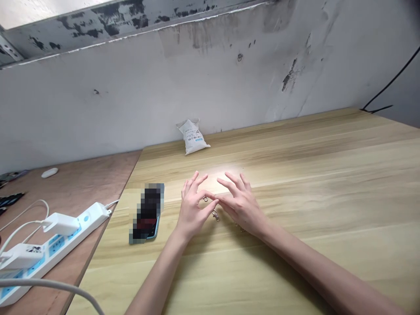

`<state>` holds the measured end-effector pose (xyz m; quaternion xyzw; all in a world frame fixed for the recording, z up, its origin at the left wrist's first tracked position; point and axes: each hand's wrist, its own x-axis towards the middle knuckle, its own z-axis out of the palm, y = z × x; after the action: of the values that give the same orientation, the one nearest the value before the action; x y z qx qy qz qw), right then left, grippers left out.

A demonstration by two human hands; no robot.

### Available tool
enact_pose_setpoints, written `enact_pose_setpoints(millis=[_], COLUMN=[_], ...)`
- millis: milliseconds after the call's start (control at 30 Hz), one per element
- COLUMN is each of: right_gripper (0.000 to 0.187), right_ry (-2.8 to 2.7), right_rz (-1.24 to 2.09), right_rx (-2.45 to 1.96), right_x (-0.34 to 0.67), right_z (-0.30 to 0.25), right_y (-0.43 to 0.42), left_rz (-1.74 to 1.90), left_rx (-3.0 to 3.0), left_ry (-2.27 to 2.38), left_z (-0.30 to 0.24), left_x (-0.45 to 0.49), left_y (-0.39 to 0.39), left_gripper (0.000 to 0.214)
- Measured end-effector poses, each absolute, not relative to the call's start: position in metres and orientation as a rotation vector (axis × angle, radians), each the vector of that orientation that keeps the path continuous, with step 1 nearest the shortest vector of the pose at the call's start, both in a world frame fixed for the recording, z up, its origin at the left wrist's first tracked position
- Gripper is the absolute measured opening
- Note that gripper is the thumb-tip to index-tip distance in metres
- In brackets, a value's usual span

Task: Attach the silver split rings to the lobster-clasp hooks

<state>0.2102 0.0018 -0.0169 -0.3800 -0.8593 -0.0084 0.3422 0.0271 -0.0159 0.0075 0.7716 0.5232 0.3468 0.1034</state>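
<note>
While 2 bare hands hover low over a pale wood-grain tabletop [328, 175] in the head view, the left hand [193, 211] and the right hand [241, 205] have their fingers spread and arched, their thumbs nearly meeting, and neither visibly pinches anything. Just beneath and between them lie a small metal ring [205, 199] and a metal swivel clasp [215, 215], with a further metal piece [240, 228] mostly hidden by the right hand. Beside the left hand lies a phone [147, 214] in a blue case, blurred by pixelation. Farther ahead, a white sachet [193, 137] leans against a scuffed white wall [131, 87]. On an adjoining plywood table [82, 183] sits a white power strip [49, 253] holding 2 white plugs [61, 224].
</note>
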Motion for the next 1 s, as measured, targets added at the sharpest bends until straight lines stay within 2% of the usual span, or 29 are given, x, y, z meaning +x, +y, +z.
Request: enact_pose_setpoints(millis=[200,367,767,1000], right_gripper=[0.014,0.016,0.023,0.019], right_ry=[-2.338,-2.363,-2.340,-2.294], right_rz=[-0.115,-0.134,0.152,0.317], right_rx=[-0.904,-0.903,-0.941,-0.945], right_x=[0.214,0.214,0.219,0.213], right_z=[-0.019,-0.016,-0.010,-0.014], right_y=[0.004,0.003,0.007,0.004], left_rz=[0.836,0.806,0.840,0.806], left_rx=[2.156,2.201,2.737,2.983], left_ry=[1.519,1.461,1.488,1.571], left_z=[0.004,0.005,0.010,0.007], left_x=[0.014,0.012,0.008,0.021], left_y=[-0.010,-0.011,-0.009,-0.012], left_gripper=[0.017,0.007,0.013,0.019])
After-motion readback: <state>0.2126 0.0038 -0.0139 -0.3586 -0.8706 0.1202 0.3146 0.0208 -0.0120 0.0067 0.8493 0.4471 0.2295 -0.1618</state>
